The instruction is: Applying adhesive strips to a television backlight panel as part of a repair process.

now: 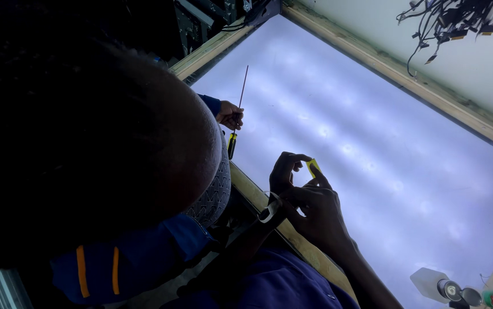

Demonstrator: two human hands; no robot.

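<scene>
A glowing white backlight panel [372, 143] in a wooden frame [407, 74] fills the dim room. Over its near edge, both my hands pinch a small yellow piece [313, 166]: left hand [285, 171] from the left, right hand [315, 209] from below. A co-worker's head [86, 143] blocks the left; their hand [229, 114] grips a screwdriver [236, 114]. The white strip [270, 212] near my wrist is probably tape.

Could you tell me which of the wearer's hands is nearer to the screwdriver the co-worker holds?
Left. The left hand is closer to the screwdriver; the right hand sits farther off, both pinching a small yellow piece.
</scene>
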